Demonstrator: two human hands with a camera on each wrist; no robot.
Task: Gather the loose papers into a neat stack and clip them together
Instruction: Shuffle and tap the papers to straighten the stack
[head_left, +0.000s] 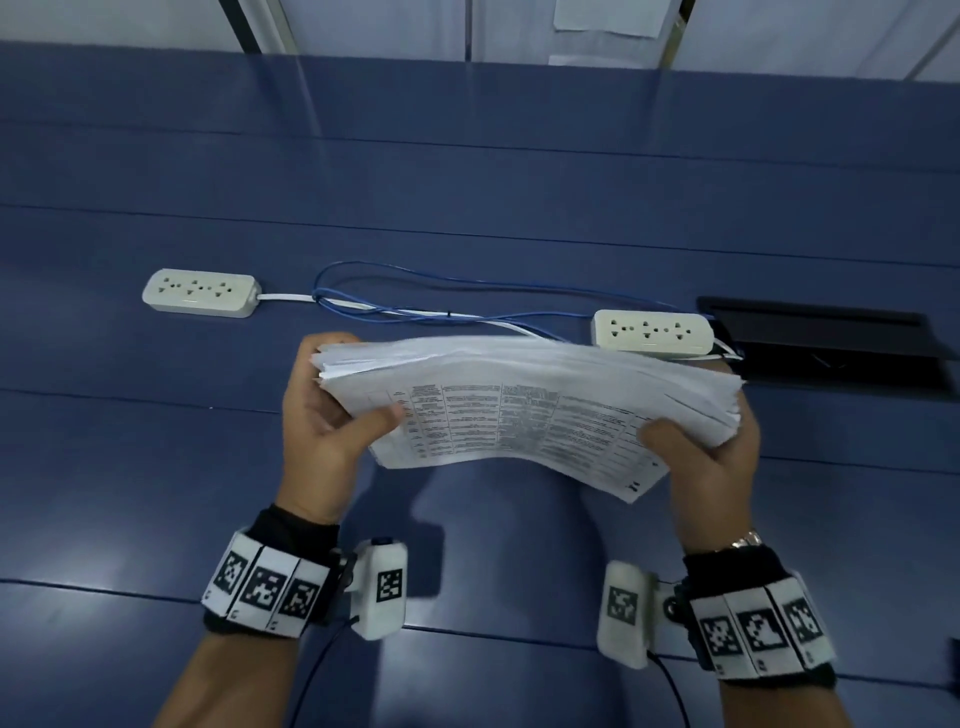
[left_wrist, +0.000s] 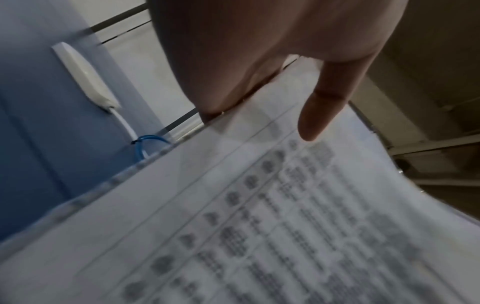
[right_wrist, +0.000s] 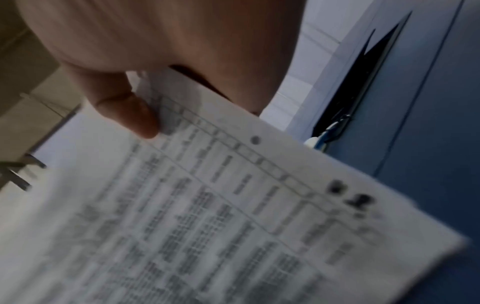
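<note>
A thick stack of printed papers (head_left: 524, 410) with tables on the top sheet is held up above the blue table (head_left: 467, 171). My left hand (head_left: 332, 415) grips its left end, thumb on top and fingers behind. My right hand (head_left: 706, 447) grips the right end the same way. The sheet edges are fanned and uneven. In the left wrist view the thumb lies on the papers (left_wrist: 259, 226); in the right wrist view the thumb pinches the papers (right_wrist: 207, 205) near a punched hole. No clip is in view.
Two white power strips (head_left: 200, 292) (head_left: 653, 332) lie on the table beyond the stack, joined by white and blue cables (head_left: 441, 301). A black open cable hatch (head_left: 831, 348) sits at the right. A wall runs along the table's far edge.
</note>
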